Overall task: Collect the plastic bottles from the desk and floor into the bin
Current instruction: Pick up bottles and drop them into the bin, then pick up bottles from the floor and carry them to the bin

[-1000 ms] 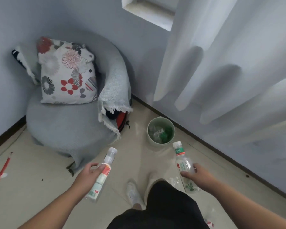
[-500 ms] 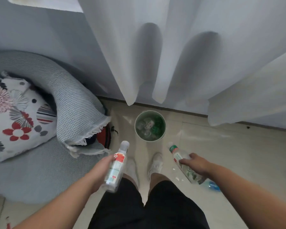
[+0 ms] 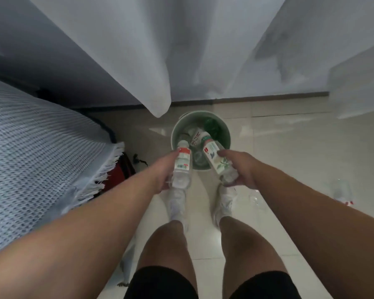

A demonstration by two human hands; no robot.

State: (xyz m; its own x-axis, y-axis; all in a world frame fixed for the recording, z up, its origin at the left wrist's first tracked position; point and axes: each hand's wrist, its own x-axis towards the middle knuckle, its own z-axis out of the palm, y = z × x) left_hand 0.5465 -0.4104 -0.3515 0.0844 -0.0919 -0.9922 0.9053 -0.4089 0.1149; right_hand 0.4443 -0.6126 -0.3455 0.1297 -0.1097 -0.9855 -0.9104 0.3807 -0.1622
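Note:
A pale green bin (image 3: 226, 134) stands on the floor by the wall, with several plastic bottles inside it. My left hand (image 3: 163, 169) grips a clear bottle with a red-and-white label (image 3: 182, 164), its cap end over the bin's near rim. My right hand (image 3: 241, 169) grips a clear bottle with a green cap and leaf label (image 3: 216, 159), its neck pointing into the bin. Another clear bottle (image 3: 343, 192) lies on the floor to the right.
White curtains (image 3: 160, 50) hang down over the bin's far edge. A grey chair with a fringed woven throw (image 3: 41, 152) fills the left side, something red under it. My legs and white shoes (image 3: 177, 203) stand just in front of the bin on pale tiles.
I have stepped up to the bin. Both hands have moved forward and inward, bringing the two bottles from beside my legs to over the bin's rim.

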